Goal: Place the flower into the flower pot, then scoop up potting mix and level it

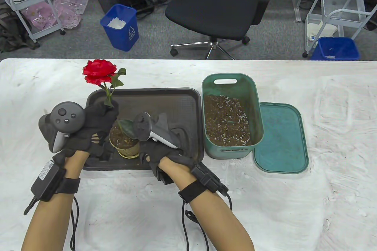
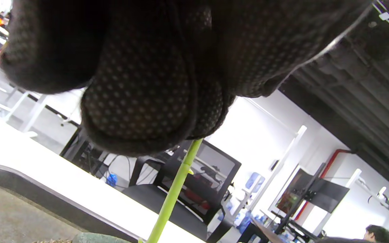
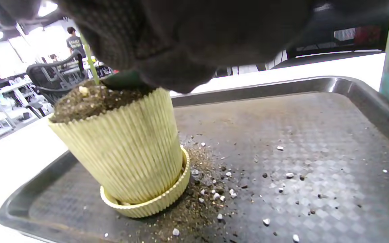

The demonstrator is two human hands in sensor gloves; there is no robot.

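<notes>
Item: red artificial rose (image 1: 98, 75), stem standing in the yellow ribbed flower pot (image 1: 123, 142) on the tray's (image 1: 176, 98) near-left. We are pinching its stem mid-height with our left hand (image 1: 88, 129); it looks light, bendy and easily tipped. Our right hand (image 1: 160, 152) is at the pot rim, grasp undeterminable.

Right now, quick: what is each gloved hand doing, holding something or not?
Left hand: pinches the flower by its stem, above the flower pot.
Right hand: at the pot's soil; its fingers are hidden, so cannot be told.
</notes>
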